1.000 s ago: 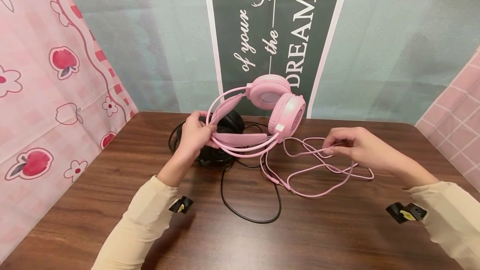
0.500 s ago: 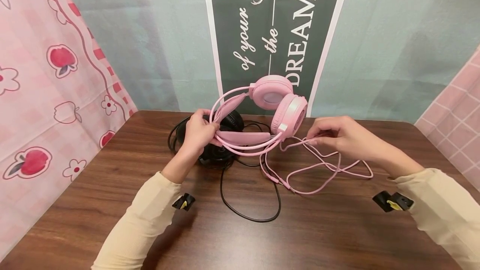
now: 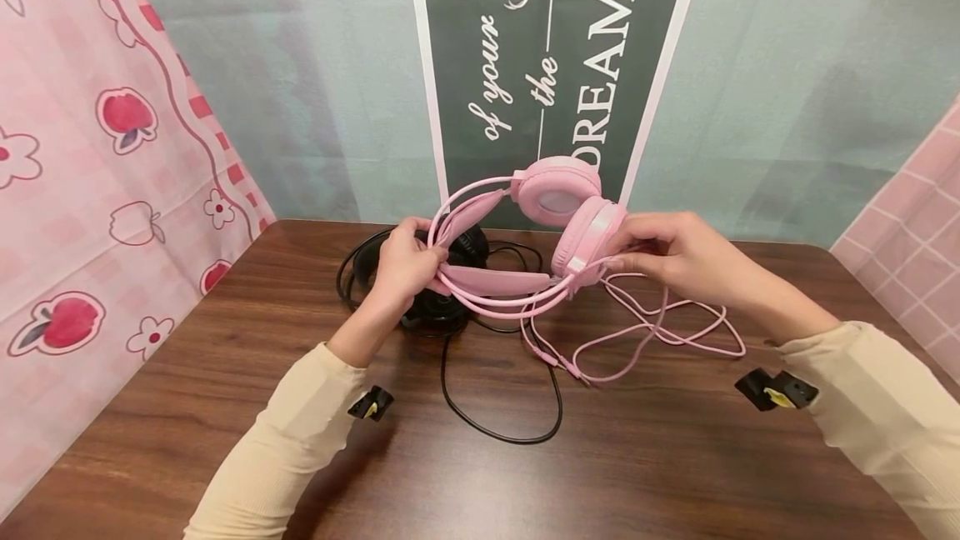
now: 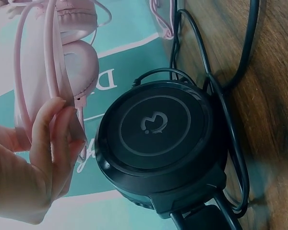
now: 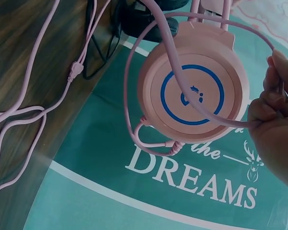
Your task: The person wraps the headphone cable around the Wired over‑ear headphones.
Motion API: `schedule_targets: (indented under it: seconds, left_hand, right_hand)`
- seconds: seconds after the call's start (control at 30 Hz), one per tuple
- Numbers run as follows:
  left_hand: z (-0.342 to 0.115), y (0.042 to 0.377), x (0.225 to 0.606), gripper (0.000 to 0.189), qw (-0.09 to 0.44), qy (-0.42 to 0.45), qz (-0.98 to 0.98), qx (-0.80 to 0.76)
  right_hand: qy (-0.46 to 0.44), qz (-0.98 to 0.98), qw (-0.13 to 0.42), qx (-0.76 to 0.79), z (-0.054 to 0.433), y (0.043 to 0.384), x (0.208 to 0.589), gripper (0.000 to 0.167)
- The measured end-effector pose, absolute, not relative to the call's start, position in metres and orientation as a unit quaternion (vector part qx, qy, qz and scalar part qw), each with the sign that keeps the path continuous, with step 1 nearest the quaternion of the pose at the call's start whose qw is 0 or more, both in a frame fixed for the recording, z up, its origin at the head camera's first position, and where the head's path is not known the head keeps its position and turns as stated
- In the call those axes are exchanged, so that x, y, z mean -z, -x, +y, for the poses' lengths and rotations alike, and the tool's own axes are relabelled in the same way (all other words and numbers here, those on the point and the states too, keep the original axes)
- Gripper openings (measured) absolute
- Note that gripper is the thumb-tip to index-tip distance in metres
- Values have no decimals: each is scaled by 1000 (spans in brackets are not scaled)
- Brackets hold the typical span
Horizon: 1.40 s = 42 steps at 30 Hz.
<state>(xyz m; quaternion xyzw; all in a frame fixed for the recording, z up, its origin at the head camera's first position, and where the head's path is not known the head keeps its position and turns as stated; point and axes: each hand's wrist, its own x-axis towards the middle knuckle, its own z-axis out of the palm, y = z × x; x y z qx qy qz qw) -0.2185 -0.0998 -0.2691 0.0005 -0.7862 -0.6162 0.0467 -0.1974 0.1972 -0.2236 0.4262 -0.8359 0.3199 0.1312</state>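
Observation:
Pink headphones (image 3: 495, 280) are held above the table, ear cups toward the right. My left hand (image 3: 408, 267) grips them at the top of the headband, its fingers curled round the band in the left wrist view. At the right, my right hand (image 3: 667, 252) pinches the pink cable (image 5: 216, 117) close beside the nearer ear cup (image 5: 194, 91). The cable loops across that cup in the right wrist view. More of it trails down to the table in loose loops, with its plugs (image 3: 573, 372) lying there. Black headphones (image 4: 156, 127) lie under and behind the left hand.
A black cable (image 3: 517, 442) curves over the brown wooden table (image 3: 480, 490) toward the front. A green cloth (image 3: 337, 107) with a lettered dark panel hangs behind. Pink patterned cloth (image 3: 112, 215) closes the left side, and pink tile-patterned cloth (image 3: 911, 232) the right.
My right hand has moved left and slightly up with the pink cable, right up to the ear cup. The left hand and the pink headphones have shifted a little to the right.

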Motion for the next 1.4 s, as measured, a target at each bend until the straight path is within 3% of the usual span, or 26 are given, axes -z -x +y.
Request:
schedule_targets:
  seconds: [0.8, 1.4]
  left_hand:
    - [-97, 214, 277, 35, 29, 21, -799, 600]
    - [-105, 213, 274, 35, 11, 46, -841, 540]
  right_hand:
    - [-373, -839, 168, -360, 196, 199, 225, 15]
    - [-362, -850, 162, -348, 210, 207, 231, 16]
